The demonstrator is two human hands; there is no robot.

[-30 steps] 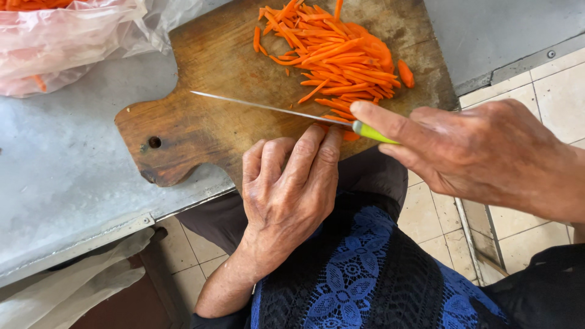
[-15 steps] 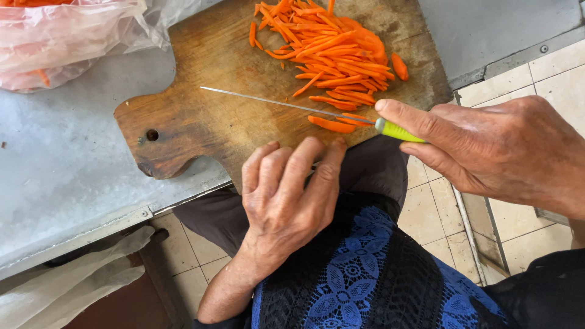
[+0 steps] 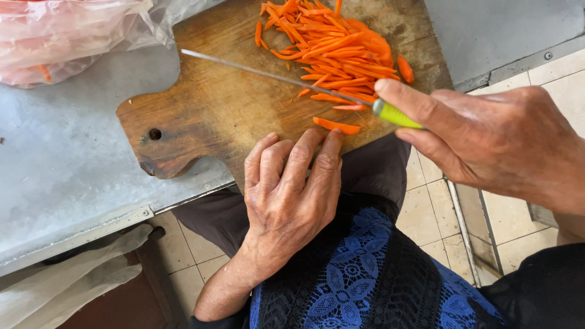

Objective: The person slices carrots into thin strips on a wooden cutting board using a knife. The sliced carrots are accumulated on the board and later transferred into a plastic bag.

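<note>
Your knife (image 3: 274, 76) has slid up and to the right since the earlier frame, and one carrot strip (image 3: 336, 126) now lies alone below the pile. Your right hand (image 3: 493, 143), at the right of the frame, is closed tight around the knife's green handle (image 3: 396, 114). Your left hand (image 3: 291, 195) lies open and flat at the lower middle, fingertips on the near edge of the wooden cutting board (image 3: 213, 109). The carrot strips (image 3: 332, 45) sit piled at the top middle. The board rests on the grey table (image 3: 67, 152). A plastic bag (image 3: 67, 36) sits in the upper left.
</note>
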